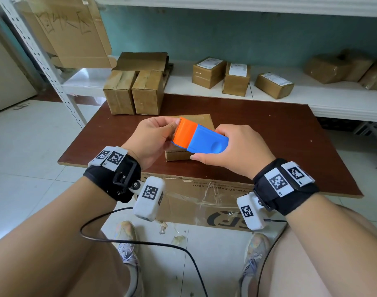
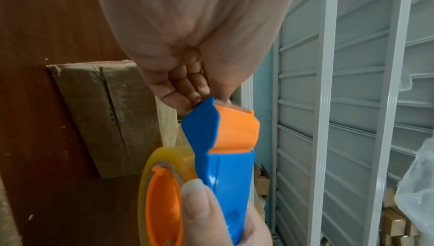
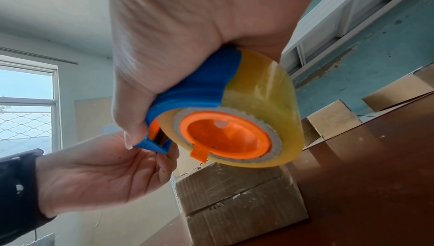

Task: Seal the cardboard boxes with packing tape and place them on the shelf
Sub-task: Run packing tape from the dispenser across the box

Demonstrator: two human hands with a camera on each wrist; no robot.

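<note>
Lying flat on the brown table, just beneath both hands, is 1 cardboard box. Above it, the right hand wraps the blue tape dispenser; left hand fingertips pinch at its orange cutter end.

A window with mesh grille, white floor tiles, black cable.

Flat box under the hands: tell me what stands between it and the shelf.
Two upright boxes stand at the table's far edge, left of the flat box. The shelf straight beyond looks free; the tape dispenser hangs above.
</note>
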